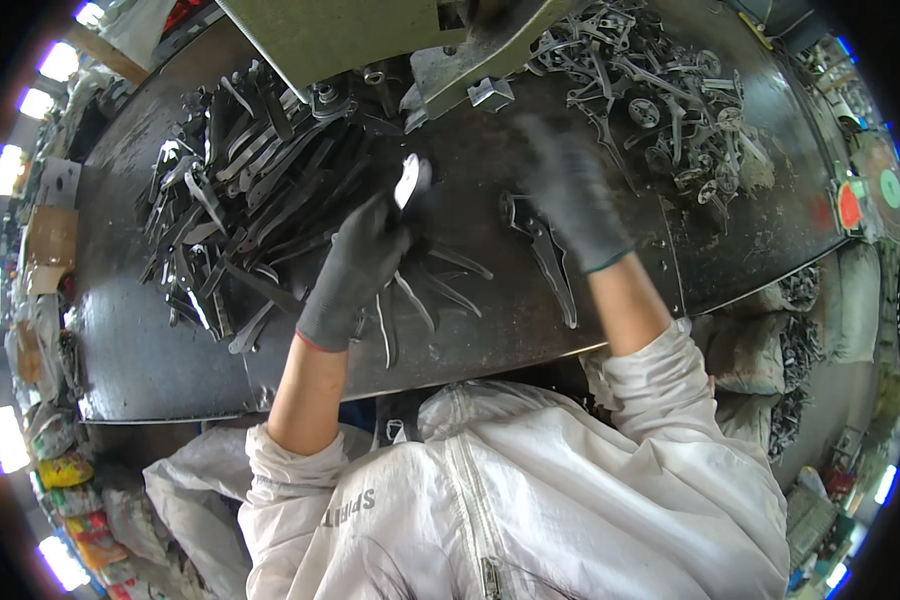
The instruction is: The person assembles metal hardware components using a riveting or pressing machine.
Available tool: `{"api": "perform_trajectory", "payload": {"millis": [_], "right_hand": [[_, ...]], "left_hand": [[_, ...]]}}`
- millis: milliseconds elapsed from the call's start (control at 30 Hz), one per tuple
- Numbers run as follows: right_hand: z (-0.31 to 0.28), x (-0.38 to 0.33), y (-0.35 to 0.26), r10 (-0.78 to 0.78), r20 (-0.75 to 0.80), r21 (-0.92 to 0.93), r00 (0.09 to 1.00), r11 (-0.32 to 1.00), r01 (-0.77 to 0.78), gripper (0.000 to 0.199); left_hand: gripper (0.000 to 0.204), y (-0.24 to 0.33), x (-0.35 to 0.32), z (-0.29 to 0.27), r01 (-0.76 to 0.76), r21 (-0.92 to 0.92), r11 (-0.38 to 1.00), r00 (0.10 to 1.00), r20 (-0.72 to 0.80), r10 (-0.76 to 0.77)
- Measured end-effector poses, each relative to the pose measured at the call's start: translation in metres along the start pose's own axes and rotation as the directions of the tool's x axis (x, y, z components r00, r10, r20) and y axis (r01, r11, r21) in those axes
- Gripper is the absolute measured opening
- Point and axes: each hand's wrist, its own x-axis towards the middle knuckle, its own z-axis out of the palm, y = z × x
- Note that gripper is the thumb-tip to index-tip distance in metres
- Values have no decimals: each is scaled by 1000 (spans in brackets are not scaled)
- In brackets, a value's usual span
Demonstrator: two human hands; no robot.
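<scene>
My left hand (pixel 368 250), in a dark grey glove, is closed around a bright metal piece (pixel 407 181) whose shiny end sticks out above the fingers. Several slim curved metal handles (pixel 415 300) lie on the table beside and beneath that hand. My right hand (pixel 575 195), gloved the same way, is smeared by motion, and its fingers cannot be made out. Just left of it, a plier-like metal part with two long arms (pixel 545 255) lies on the dark metal table (pixel 470 350).
A large heap of flat metal handles (pixel 240 190) covers the table's left side. Small linked metal parts (pixel 670 100) are piled at the far right. A green machine (pixel 340 40) overhangs the far middle. Sacks (pixel 750 355) stand below the right edge.
</scene>
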Motion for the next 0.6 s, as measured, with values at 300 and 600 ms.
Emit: {"api": "perform_trajectory", "payload": {"millis": [300,600], "right_hand": [[-8,-12,77,336,101,143,937,927,-347,41],[-37,49,-57,297,690,714,660,-432,-552,28]], "left_hand": [[39,79,4,-11,415,-420,807,903,79,-423],[45,47,32,-17,115,-152,982,993,29,-111]]}}
